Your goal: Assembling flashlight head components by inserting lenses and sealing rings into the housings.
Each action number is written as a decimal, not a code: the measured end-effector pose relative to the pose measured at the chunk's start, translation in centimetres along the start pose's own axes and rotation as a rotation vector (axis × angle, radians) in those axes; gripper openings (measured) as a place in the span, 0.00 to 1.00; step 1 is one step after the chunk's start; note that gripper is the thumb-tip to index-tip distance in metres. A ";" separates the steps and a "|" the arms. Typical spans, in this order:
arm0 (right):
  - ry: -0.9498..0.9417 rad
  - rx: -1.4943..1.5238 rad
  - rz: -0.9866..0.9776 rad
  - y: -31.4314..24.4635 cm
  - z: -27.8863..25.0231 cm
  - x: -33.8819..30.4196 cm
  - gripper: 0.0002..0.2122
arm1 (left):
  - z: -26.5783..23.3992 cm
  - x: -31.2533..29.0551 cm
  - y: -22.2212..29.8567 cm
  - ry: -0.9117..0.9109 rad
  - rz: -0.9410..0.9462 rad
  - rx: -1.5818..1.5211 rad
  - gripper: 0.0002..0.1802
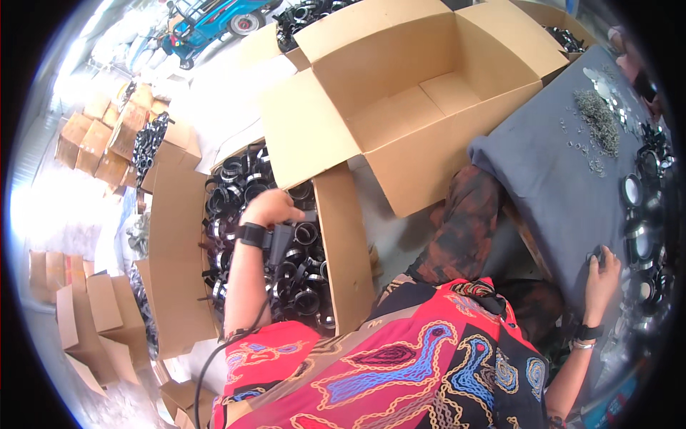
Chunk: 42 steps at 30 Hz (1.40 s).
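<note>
My left hand [271, 207] is over an open cardboard box full of black ring-shaped parts [306, 300] with shiny metal bands. Its fingers curl downward among the top parts. What they grip, if anything, is hidden. A black strap with a grey device [280, 243] is on that wrist. On the right, my right hand [604, 279] rests at the grey cloth-covered table [529, 164]. Its fingertips close around a small black part [593, 254]. More black ring parts [643, 243] lie along the table's right side, beside this hand.
A large open carton [429, 164] stands ahead, its inside bare. A pile of small metal pieces [599, 121] and flat silvery discs [607, 89] lie at the table's far end. Stacked cartons [107, 143] and a blue vehicle [207, 28] are farther off. A cable [204, 372] hangs by my left arm.
</note>
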State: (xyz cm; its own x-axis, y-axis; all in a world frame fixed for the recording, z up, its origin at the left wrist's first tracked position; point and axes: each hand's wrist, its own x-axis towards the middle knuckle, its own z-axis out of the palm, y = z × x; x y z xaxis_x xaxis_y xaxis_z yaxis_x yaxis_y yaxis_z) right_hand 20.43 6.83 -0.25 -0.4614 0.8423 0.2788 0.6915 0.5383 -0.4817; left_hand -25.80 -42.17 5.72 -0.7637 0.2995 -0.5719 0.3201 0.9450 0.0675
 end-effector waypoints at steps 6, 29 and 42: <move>-0.031 0.161 -0.227 -9.0 -1.5 -0.2 0.09 | -7.0 -2.4 13.2 0.216 0.434 -0.029 0.16; -0.062 0.949 0.136 -9.7 1.2 -2.7 0.05 | 9.8 -5.3 45.0 -0.653 1.160 -1.197 0.27; 0.112 -0.482 0.187 3.5 -8.4 -2.3 0.05 | 12.0 -3.4 46.7 -0.422 1.286 -1.112 0.26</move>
State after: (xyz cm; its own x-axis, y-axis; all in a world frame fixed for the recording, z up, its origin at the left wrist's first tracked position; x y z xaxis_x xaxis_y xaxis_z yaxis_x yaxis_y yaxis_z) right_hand 28.60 7.05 4.43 -0.2623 0.9089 0.3242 0.9455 0.3092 -0.1020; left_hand -1.53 -0.66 0.99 -0.1119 0.9827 0.1476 -0.0889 -0.1579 0.9835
